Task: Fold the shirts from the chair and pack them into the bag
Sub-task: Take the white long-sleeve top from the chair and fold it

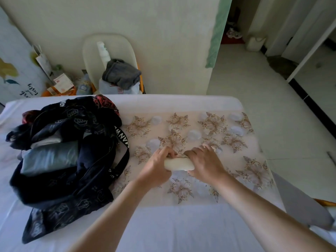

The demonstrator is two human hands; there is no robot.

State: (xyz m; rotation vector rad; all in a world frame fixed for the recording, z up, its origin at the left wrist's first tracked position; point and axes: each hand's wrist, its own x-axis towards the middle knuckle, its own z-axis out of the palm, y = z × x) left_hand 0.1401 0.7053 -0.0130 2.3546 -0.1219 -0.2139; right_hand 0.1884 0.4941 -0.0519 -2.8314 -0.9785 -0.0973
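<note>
- Head view is showing a cream rolled shirt (pixel 179 164) lying on the bed (pixel 163 230), on a floral cloth (pixel 236 142), directly in front of the person.
- The left hand (pixel 156 166) is gripping the roll's left end with its fingers curled over the top. The right hand (pixel 203 160) is gripping the right end.
- The roll's long axis is running left to right, bridging the 2 hands.
- The bag (pixel 60 193) is lying open to the left of the roll, nearer the left hand, with folded garments showing in its mouth.
- Judged from this layout, packing is calling for a leftward carry, with the left hand leading.
- On the chair (pixel 91 51) beyond the bed, a grey shirt (pixel 121 73) is sitting on a pale garment, so folding is looking unfinished.
</note>
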